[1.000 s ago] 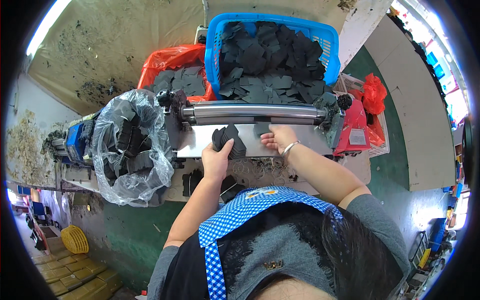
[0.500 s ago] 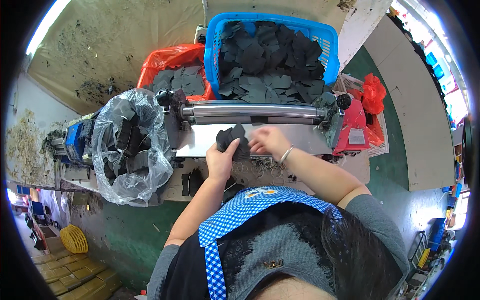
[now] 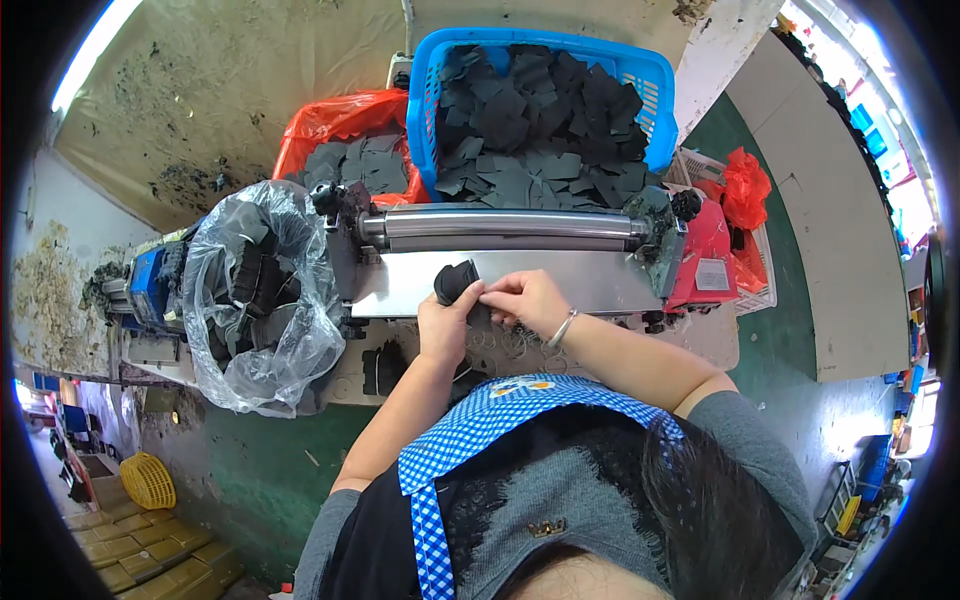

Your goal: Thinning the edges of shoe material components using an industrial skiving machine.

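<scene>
My left hand [image 3: 440,325] is closed round a small stack of dark grey flat pieces [image 3: 457,280], held bent above the front of a shiny metal plate [image 3: 400,275]. The thumb lies across the near side of the stack. My right hand [image 3: 535,303] meets it from the right, thumb and forefinger pinched at the edge of a piece in the stack; its other fingers are curled. Just beyond my hands, the machine's steel roller [image 3: 500,221] runs across above the plate.
Behind the roller, a blue basket [image 3: 665,100] is heaped with dark pieces, beside a red bag [image 3: 310,125] of more. A clear plastic bag [image 3: 290,370] with dark pieces stands left. The machine's red end housing [image 3: 708,255] is at right, near a white crate [image 3: 768,265].
My right hand has moved left onto the stack's edge. The stack, fanned before, is now bent together. A dark piece at the roller no longer shows there.
</scene>
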A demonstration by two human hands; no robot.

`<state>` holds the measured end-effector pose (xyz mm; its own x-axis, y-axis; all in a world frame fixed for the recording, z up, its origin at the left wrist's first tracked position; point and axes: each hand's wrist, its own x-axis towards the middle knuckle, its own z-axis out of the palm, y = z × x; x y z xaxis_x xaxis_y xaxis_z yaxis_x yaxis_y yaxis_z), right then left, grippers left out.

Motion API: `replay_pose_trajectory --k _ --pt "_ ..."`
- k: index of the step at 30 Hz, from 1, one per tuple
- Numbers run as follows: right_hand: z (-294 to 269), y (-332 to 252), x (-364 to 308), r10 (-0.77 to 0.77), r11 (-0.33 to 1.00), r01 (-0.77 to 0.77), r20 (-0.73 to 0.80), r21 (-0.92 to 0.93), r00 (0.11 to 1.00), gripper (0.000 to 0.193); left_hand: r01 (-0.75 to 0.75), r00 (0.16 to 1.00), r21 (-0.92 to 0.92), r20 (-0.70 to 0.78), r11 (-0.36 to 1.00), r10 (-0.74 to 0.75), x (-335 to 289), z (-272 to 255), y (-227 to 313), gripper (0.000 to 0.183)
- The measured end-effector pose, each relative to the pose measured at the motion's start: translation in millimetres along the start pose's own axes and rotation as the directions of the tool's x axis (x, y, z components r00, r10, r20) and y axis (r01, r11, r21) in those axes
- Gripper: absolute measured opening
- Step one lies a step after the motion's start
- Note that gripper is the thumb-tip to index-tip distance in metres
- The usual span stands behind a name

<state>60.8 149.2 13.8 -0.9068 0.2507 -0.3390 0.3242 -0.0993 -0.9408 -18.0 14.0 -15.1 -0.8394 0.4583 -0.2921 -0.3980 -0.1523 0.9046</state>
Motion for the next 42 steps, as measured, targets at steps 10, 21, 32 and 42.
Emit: replay_pose_trajectory --k 10,21,32,42 --pt "-7 14 8 -0.050 0.997 0.052 0.029 -0.048 0.998 0.025 0.079 0.997 -0.032 -0.001 0.996 -0.079 -3 7 6 0.018" --pt "1 -3 -2 -0.019 0.994 0.022 0.036 -0.108 0.999 0.023 -0.081 0.996 0.111 -0.033 0.991 0.085 -2 2 -1 0.019" --pt "-32 6 21 0.295 0.921 -0.197 -0.270 0.336 0.917 0.031 -0.118 0.992 0.051 -0.041 0.992 0.120 -4 3 3 0.020" --pt "-55 24 32 0.405 0.835 -0.168 -0.377 0.524 0.833 0.021 0.005 0.997 -0.097 -0.080 0.995 -0.013 0 -4 17 0.024"
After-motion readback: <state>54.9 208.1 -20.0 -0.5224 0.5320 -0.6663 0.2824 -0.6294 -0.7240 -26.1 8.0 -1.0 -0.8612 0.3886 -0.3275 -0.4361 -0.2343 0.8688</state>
